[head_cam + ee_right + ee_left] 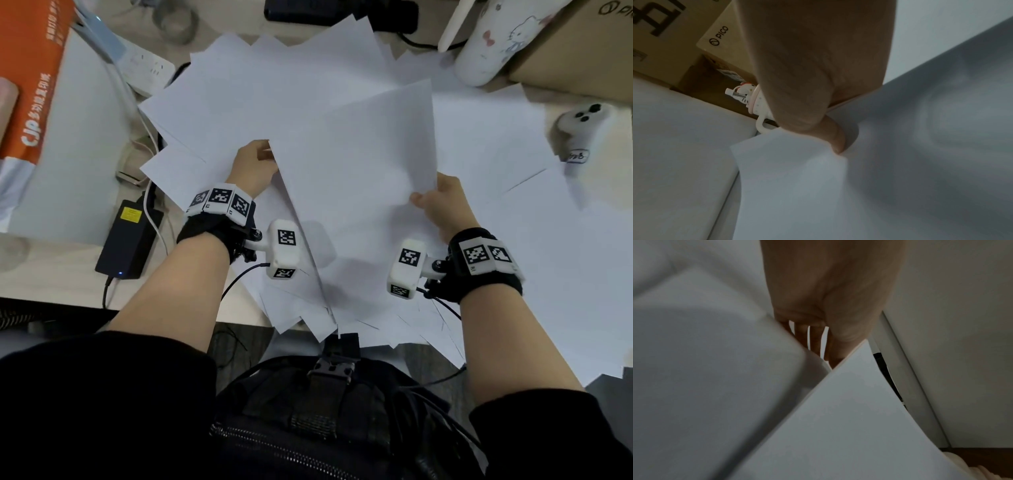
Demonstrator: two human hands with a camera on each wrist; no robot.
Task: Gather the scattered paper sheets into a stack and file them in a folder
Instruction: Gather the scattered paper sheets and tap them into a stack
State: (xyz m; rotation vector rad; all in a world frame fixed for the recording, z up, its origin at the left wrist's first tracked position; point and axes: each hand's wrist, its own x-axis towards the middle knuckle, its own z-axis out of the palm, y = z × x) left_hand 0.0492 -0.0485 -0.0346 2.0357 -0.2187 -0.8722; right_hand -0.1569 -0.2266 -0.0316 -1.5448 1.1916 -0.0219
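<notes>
Several white paper sheets [260, 89] lie fanned and overlapping across the desk. I hold a few lifted sheets [352, 154] tilted above the pile, between both hands. My left hand [255, 161] grips their left edge, with its fingers [813, 337] tucked behind the paper [838, 418]. My right hand [442, 202] pinches the lower right corner, thumb [836, 139] pressed on top of the sheet [797, 178] and the other fingers hidden beneath. I cannot make out a folder in any view.
An orange ream wrapper [30, 78] lies on a pale flat board [78, 144] at the left, near a power strip [147, 68] and a black power brick [128, 236] with cables. A white cartoon bottle [493, 44], a cardboard box [575, 44] and a white controller [579, 126] stand at the right.
</notes>
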